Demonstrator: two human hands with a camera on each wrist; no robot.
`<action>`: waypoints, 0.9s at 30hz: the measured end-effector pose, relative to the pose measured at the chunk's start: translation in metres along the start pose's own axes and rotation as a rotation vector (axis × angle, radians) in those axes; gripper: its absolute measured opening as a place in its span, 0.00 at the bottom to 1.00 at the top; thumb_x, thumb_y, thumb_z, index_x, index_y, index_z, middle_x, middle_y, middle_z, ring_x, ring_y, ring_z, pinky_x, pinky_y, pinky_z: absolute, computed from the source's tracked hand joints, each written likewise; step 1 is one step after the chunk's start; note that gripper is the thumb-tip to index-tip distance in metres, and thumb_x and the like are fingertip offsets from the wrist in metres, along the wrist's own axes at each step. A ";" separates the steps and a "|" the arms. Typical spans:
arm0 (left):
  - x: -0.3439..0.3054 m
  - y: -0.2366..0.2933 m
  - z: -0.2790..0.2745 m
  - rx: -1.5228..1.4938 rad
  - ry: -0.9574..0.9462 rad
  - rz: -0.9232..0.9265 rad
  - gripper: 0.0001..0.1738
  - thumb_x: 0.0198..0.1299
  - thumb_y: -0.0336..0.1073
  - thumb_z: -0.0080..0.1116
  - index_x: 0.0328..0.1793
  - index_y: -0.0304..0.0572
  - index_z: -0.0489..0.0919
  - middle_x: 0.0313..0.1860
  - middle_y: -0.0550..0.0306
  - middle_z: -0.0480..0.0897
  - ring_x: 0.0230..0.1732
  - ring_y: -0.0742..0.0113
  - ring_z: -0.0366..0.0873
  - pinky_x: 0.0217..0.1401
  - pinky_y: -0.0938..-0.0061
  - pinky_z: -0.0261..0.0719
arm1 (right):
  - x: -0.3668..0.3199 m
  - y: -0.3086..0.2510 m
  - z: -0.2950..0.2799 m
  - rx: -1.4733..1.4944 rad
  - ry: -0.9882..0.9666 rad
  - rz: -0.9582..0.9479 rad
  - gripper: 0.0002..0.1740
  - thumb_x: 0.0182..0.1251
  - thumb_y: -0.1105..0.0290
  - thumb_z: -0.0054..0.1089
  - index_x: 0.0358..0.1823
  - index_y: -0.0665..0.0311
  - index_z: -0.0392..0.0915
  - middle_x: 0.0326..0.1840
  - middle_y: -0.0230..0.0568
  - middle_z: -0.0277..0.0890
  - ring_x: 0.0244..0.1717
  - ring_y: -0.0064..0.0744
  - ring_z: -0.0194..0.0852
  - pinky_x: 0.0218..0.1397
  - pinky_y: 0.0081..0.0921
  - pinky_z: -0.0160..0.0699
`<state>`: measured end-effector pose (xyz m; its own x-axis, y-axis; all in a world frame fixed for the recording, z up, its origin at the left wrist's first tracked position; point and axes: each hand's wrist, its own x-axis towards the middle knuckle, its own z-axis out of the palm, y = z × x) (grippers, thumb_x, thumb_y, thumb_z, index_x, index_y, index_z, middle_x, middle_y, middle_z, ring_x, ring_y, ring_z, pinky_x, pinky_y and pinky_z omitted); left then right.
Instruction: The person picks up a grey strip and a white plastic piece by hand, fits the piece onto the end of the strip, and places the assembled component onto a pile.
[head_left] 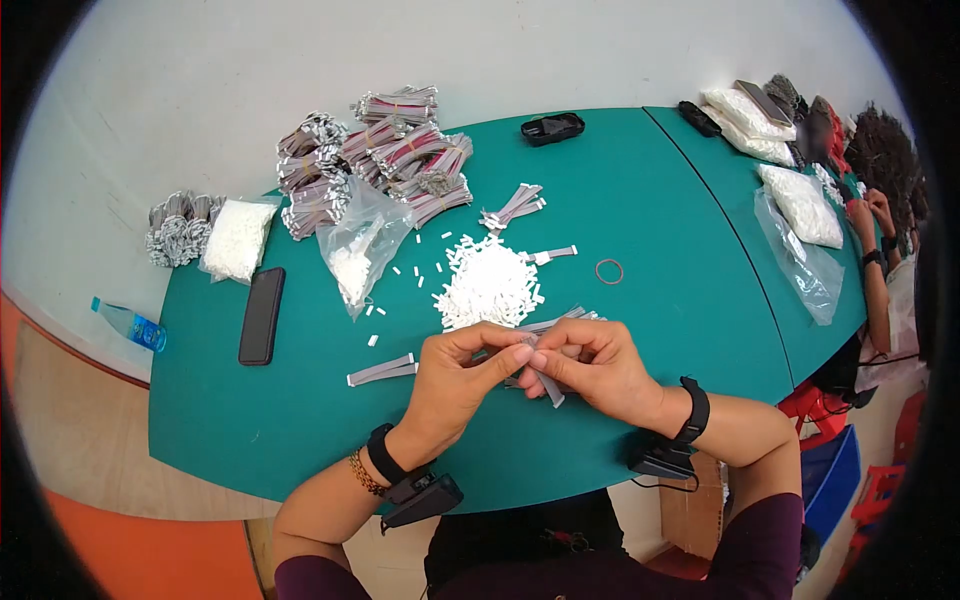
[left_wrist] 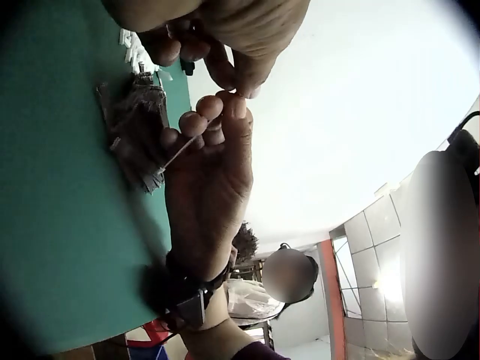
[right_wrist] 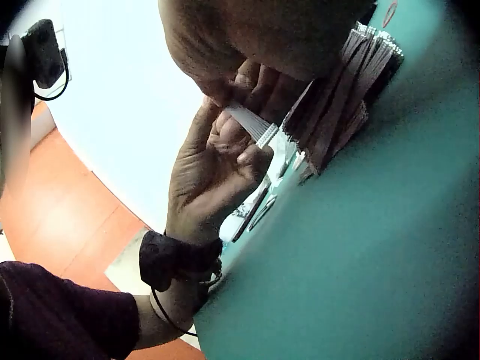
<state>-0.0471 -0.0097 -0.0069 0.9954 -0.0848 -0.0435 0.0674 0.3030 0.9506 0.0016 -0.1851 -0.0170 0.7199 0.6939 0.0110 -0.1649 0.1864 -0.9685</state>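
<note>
Both hands meet over the near side of the green table. A short grey ribbon cable (head_left: 552, 390) with a white connector end (right_wrist: 266, 135) runs between their fingers. My left hand (head_left: 450, 375) pinches it between thumb and fingers, and the connector end lies by its curled fingers in the right wrist view. Thumb and forefinger of my right hand (head_left: 605, 370) pinch the cable close to the left fingertips. Partly hidden behind the hands lies a stack of grey cables (right_wrist: 337, 97). Just beyond it is a heap of small white plastic pieces (head_left: 490, 285).
Two cables (head_left: 382, 370) lie left of the hands, and a small bunch (head_left: 512, 207) sits behind the heap. Tied cable bundles (head_left: 400, 160), bags of white pieces (head_left: 237, 238) and a phone (head_left: 262, 315) stand left. Another person's hands (head_left: 870, 212) work at right.
</note>
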 end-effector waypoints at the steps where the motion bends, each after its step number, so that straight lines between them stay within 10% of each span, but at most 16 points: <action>1: 0.000 0.000 0.000 0.006 0.001 0.002 0.07 0.57 0.29 0.61 0.41 0.35 0.81 0.34 0.59 0.81 0.35 0.77 0.74 0.38 0.83 0.70 | 0.000 0.000 0.000 -0.004 -0.003 -0.001 0.07 0.67 0.73 0.53 0.38 0.70 0.75 0.32 0.38 0.80 0.33 0.21 0.78 0.38 0.17 0.78; 27: 0.001 -0.004 -0.003 0.033 -0.046 -0.004 0.07 0.58 0.30 0.59 0.41 0.35 0.80 0.35 0.59 0.80 0.38 0.75 0.74 0.45 0.79 0.71 | -0.003 -0.005 0.001 -0.179 0.034 0.024 0.08 0.68 0.71 0.52 0.35 0.68 0.78 0.30 0.32 0.78 0.29 0.14 0.74 0.32 0.12 0.73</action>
<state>-0.0462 -0.0082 -0.0112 0.9910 -0.1297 -0.0342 0.0687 0.2714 0.9600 -0.0004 -0.1874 -0.0124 0.7402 0.6722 -0.0184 -0.0622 0.0412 -0.9972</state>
